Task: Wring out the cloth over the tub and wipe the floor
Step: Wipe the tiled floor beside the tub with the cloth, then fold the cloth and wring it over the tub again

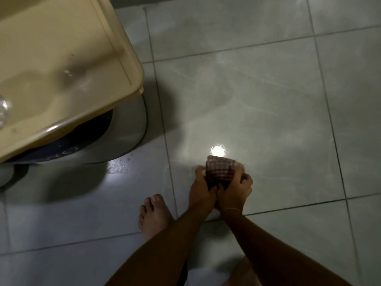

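Note:
A checked, dark red and white cloth is folded into a small pad low over the grey tiled floor; whether it touches the tile I cannot tell. My left hand grips its left edge and my right hand grips its right edge, thumbs meeting at the near side. The beige plastic tub stands at the upper left, raised on a dark round stand, with water inside. The cloth is well to the right of the tub, not over it.
My bare left foot rests on the tile just left of my forearms. A bright light reflection shines on the floor beyond the cloth. Wet drops lie near the tub's stand. Tiled floor stretches right and ahead.

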